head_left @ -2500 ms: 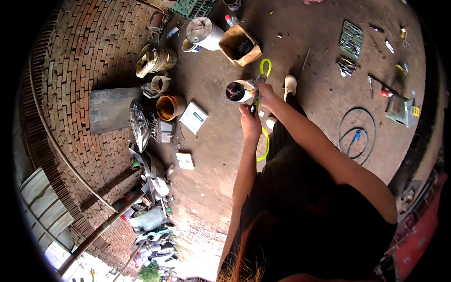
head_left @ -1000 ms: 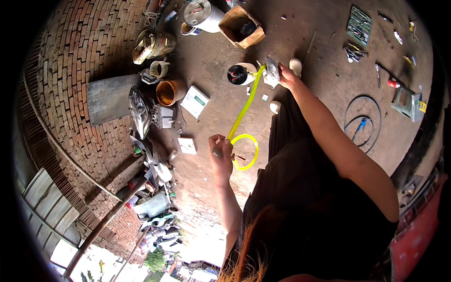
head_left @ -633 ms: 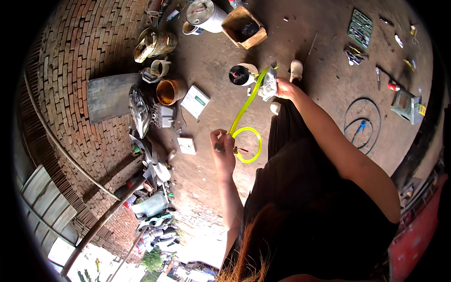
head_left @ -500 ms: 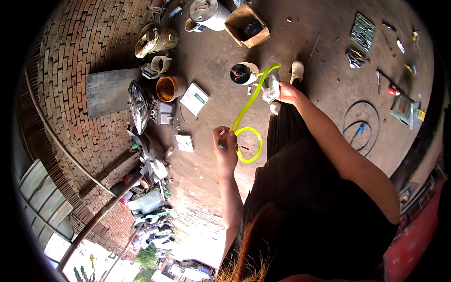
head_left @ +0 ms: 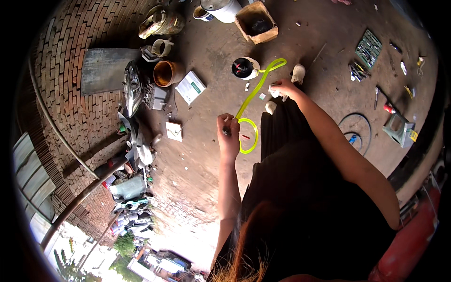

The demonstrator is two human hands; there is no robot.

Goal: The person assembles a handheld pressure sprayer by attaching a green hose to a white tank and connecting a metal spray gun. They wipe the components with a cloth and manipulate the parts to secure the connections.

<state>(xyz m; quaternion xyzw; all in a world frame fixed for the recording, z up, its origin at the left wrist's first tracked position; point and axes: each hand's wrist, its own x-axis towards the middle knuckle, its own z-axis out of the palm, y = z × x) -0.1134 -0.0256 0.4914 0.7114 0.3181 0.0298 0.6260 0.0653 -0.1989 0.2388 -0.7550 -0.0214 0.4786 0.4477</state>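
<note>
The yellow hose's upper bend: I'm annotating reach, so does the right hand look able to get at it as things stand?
Probably yes: nothing visible blocks the right hand from the upper bend of the yellow hose, though the pale item it holds may hamper a grasp; depth is unclear.

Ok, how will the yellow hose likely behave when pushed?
The yellow hose is probably bendy, since it loops beside the left hand. It may spring back rather than flop, as that loop looks round, not creased.
</note>
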